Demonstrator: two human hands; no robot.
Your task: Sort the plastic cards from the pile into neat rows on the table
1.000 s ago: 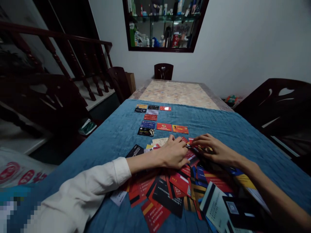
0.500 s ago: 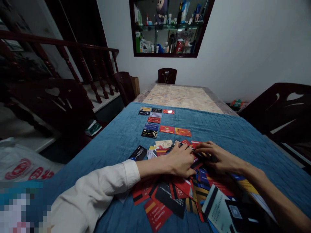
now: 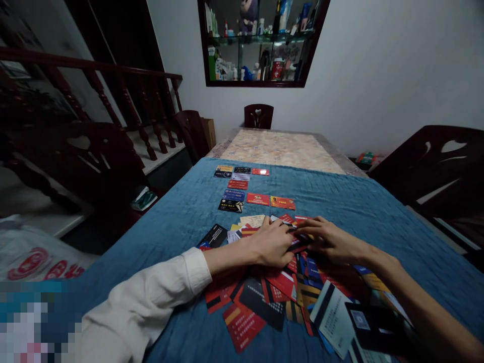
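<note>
L hand (image 3: 271, 244) & R hand (image 3: 333, 242) hide pt of card pile (image 3: 262, 304), grip unclear; card rows (image 3: 258, 199) beyond, chair (image 3: 427, 169) R.

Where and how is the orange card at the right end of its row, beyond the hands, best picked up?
Probably the orange card is best gripped by its right short edge, coming from the right. It lies flat on the blue cloth, so a fingertip may need to raise that edge before pinching. The red card sits close on its left.

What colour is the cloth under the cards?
The cloth is blue; the head view shows it.
</note>
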